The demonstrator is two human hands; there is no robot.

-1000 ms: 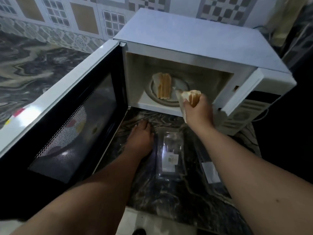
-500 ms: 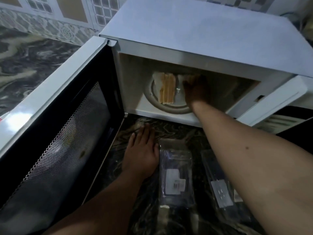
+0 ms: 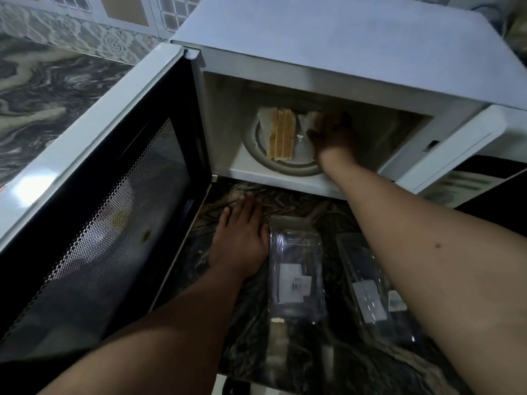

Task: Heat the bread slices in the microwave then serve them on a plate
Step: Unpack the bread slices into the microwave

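Microwave (image 3: pixel 328 47) door wide open; right hand (image 3: pixel 332 135) deep inside, fingers curled on a bread slice (image 3: pixel 309 119) beside the stack (image 3: pixel 281 135) on the turntable (image 3: pixel 285 166). Careless release could topple that leaning stack. Left hand (image 3: pixel 241 240) flat on the bench, fingers spread.

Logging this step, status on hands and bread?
Right hand inside microwave, on second bread stack. Left hand flat on counter. First stack on turntable. Nothing obstructing.
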